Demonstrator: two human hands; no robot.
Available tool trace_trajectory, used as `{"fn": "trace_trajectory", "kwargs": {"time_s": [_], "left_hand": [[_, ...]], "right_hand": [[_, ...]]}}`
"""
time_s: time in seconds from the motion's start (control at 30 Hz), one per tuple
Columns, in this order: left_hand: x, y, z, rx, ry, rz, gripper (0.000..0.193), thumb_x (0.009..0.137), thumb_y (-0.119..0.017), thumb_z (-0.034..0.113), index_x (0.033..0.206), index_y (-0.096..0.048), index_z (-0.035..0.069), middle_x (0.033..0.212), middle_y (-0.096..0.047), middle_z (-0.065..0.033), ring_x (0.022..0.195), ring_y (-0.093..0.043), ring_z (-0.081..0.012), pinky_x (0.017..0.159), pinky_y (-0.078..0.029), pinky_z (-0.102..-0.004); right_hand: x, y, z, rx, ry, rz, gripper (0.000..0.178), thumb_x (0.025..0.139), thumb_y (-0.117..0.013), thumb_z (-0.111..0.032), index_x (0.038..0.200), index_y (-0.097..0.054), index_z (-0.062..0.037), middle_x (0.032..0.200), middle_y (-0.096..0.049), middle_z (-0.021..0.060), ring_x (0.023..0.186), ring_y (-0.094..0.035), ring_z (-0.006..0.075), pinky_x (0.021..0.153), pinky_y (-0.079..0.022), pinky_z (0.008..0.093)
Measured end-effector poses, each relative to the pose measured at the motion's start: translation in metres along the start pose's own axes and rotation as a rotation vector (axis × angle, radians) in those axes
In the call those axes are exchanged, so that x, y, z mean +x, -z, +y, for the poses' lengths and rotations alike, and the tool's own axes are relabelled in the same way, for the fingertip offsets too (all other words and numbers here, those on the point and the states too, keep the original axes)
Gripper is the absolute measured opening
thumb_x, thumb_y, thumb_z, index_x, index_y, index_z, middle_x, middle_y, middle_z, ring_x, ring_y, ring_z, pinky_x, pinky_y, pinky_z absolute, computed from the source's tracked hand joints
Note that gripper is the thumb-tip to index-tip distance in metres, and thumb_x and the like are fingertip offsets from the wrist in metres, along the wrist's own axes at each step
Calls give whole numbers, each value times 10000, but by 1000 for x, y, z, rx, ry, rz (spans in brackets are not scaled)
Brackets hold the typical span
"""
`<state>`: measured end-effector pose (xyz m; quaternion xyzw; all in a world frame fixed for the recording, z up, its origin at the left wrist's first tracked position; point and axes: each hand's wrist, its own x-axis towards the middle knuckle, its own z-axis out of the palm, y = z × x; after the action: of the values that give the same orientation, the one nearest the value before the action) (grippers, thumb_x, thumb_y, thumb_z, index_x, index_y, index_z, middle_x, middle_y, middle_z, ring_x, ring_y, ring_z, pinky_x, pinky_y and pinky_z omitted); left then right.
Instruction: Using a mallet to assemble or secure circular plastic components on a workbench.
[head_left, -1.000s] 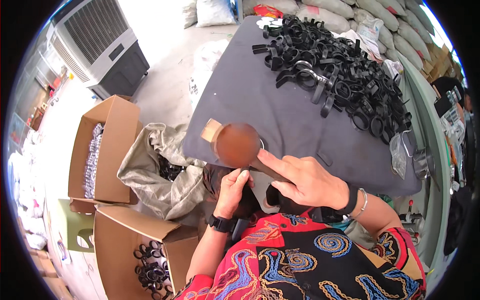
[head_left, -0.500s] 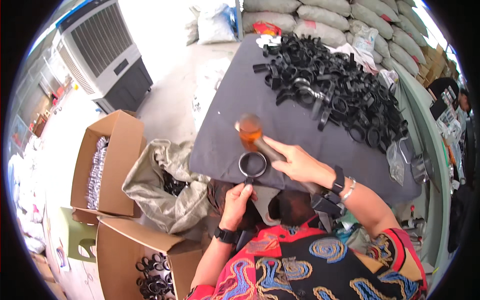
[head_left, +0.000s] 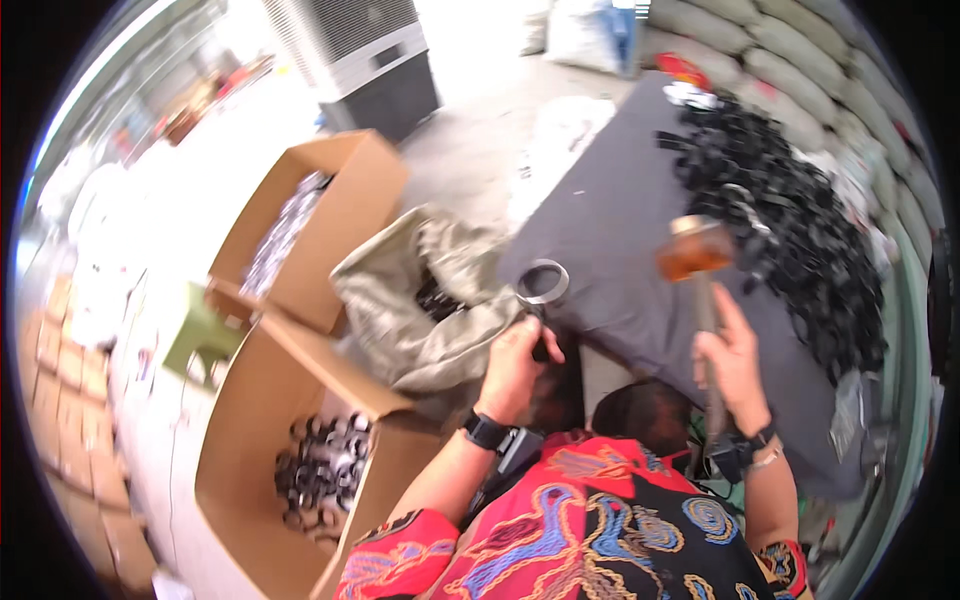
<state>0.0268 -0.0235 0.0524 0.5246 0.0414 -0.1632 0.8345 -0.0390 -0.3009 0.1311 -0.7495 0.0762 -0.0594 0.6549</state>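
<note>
My left hand [head_left: 516,368] is closed on the black handle of a ring-headed part [head_left: 543,283]; a silvery band shows round the ring. It is held up near the left edge of the grey-covered table [head_left: 610,220]. My right hand [head_left: 733,362] grips a mallet [head_left: 695,250] by its shaft, and the amber head stands raised over the table, slightly blurred. Beyond the mallet lies a large heap of black ring-headed parts [head_left: 790,240], with a few silvery rings among them.
An open woven sack [head_left: 390,300] with dark parts inside stands left of the table. Nearby are a cardboard box of shiny silvery pieces [head_left: 290,235], another box [head_left: 235,470] holding black rings, a green stool [head_left: 200,335] and an air cooler [head_left: 375,70]. Stuffed sacks [head_left: 800,50] are stacked behind.
The view has swung left. My left hand has lifted the ringed part off the tabletop toward the sack side. My right hand has drawn the mallet away from it to the right.
</note>
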Motion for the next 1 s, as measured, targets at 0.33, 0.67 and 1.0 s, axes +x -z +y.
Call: {"fn": "trace_trajectory", "kwargs": {"time_s": [0.33,0.67,1.0], "left_hand": [[-64,189,54,-802,-425,833,442,988,-450,389,1257,-367,48,1303,-440,-113,1143,-493,-339,940,-448,-511],[39,-37,97,119,-350,98,258,941,-535,121,1153,-554,-24,928,-644,-112,775,-654,-202,644,-515,-287],[210,-252,23,1362,-847,-443,337,803,-626,141,1119,-626,26,1061,-649,-162,939,-640,-335,820,-511,-403]], "right_hand": [[-24,54,26,73,102,207,641,897,-469,-90,1495,-245,-134,673,-475,4,440,-431,64,362,-357,191],[-24,64,58,389,163,370,436,869,-534,-27,1275,-376,-26,739,-540,49,500,-550,137,445,-468,265],[-28,74,56,365,147,411,515,849,-562,-35,1319,-354,4,778,-562,49,560,-567,121,509,-490,266]]}}
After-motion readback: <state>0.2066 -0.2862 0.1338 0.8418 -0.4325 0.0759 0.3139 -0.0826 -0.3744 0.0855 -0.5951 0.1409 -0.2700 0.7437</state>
